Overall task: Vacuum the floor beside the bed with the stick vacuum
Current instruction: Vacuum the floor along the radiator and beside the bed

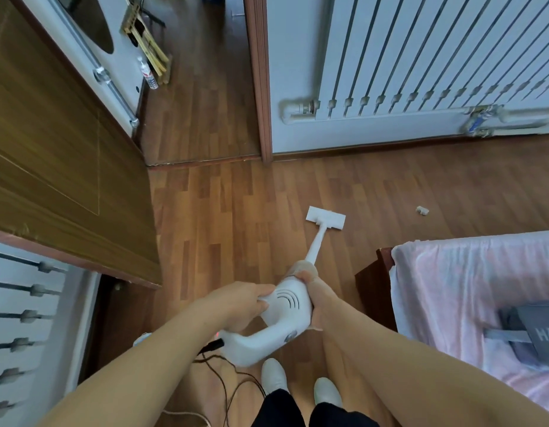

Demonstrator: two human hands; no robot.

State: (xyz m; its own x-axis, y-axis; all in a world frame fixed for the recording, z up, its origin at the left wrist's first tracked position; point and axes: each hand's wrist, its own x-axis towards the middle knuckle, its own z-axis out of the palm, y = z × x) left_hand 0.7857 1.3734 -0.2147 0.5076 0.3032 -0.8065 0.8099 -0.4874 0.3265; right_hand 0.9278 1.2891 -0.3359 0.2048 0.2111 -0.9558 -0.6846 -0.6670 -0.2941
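A white stick vacuum points away from me, its flat floor head resting on the wooden floor. My left hand grips the left side of the motor body near the handle. My right hand wraps the right side of the body where the tube begins. A black power cord trails from the handle's rear down to the floor. The bed, covered in a pink sheet, lies to the right. A small white scrap sits on the floor right of the floor head.
A brown wooden door stands open on the left. White radiators line the far wall and the lower left. A doorway opens ahead, with a water bottle beyond. A grey bag lies on the bed. My white shoes are below.
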